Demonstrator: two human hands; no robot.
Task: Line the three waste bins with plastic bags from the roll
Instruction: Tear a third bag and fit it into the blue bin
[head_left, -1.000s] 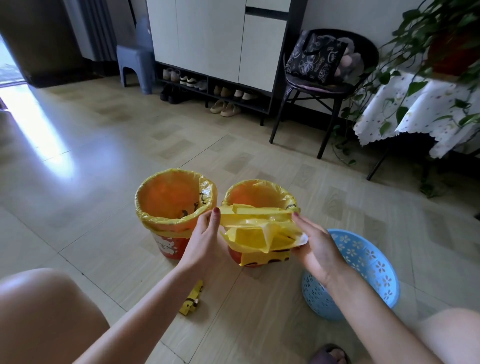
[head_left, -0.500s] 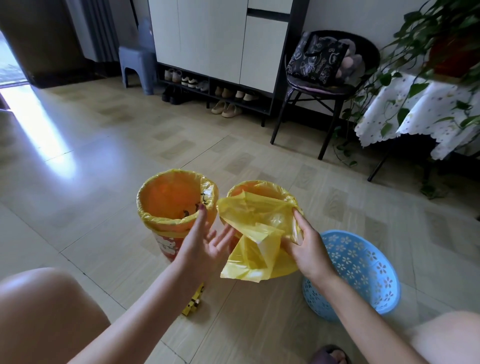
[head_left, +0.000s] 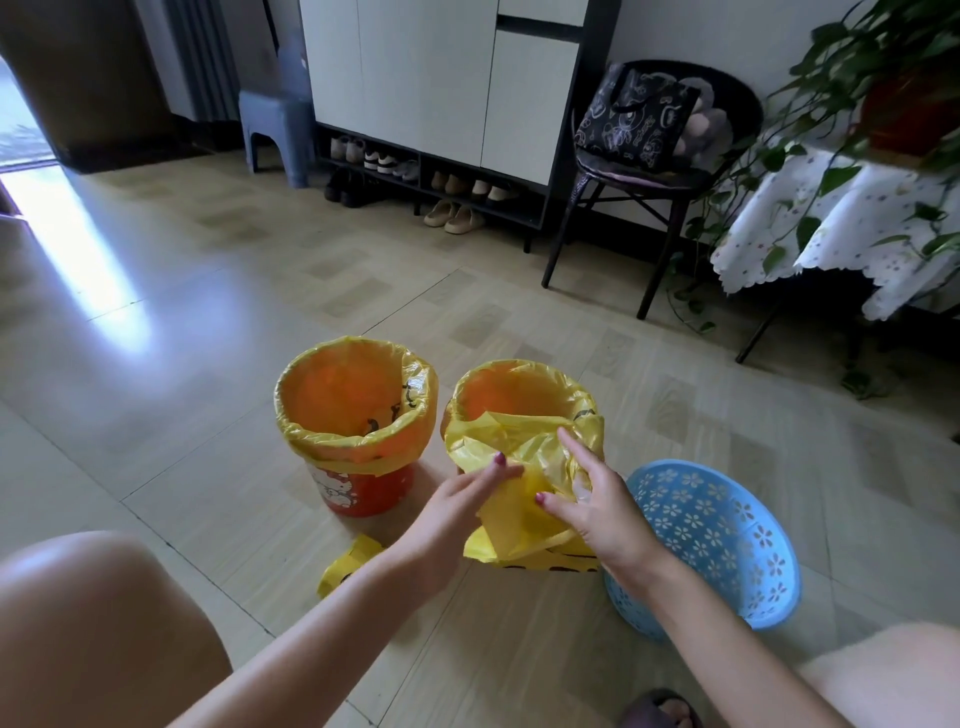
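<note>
Two orange-red bins stand side by side on the floor, each with a yellow bag folded over its rim: the left bin (head_left: 358, 483) and the right bin (head_left: 511, 395). A loose yellow plastic bag (head_left: 519, 514) hangs crumpled in front of the right bin. My left hand (head_left: 457, 512) pinches the bag's left edge. My right hand (head_left: 592, 499) grips its right side, index finger stretched out over the plastic. A blue perforated bin (head_left: 722, 540) without a bag stands to the right. The yellow bag roll (head_left: 348, 569) lies on the floor under my left forearm.
My bare knees fill the lower corners, and a slippered foot (head_left: 657, 709) is at the bottom. Farther back stand a shoe cabinet (head_left: 441, 88), a grey stool (head_left: 275, 130), a black chair (head_left: 649, 171) with a bag on it, and a plant table (head_left: 841, 218) at right.
The folded bag was released by my left hand and dropped open in my right hand. Now my left hand has come back and pinches it, and both hands sit closer together on the bag.
</note>
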